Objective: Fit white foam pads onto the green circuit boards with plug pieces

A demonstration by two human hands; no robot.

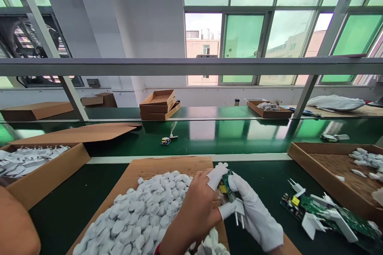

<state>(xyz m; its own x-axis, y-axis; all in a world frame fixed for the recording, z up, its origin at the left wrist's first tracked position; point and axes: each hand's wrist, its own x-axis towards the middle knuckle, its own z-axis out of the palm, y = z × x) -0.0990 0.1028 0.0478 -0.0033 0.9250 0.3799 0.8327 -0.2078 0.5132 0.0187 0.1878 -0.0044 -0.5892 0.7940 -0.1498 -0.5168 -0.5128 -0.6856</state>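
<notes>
Holding a small green circuit board with a yellow block-shaped component (229,186) between them, the person's two hands meet just right of the middle, above the right edge of a shallow brown cardboard tray (172,163). The left hand (199,197), bare but for white coverings on the thumb and a finger, has its grip closed on the board from the left. The right hand (254,215), in a white fabric glove, has its grip closed on the board from the other side. A white plastic piece with thin prongs (239,208) shows at the board's lower end, its prongs pointing down; whether it is joined to the board cannot be told. Beneath and left of the hands, a heap of rounded white plastic pieces (146,211) fills much of the tray, which lies on a dark green desk (263,169). Right of the gloved hand, well apart from it, a cluster of green circuit boards with white plastic parts (326,215) lies on the desk, near an open brown cardboard box (326,171) with more white pieces inside. At the left stands another brown cardboard box (60,171), holding white plastic parts (30,159).
</notes>
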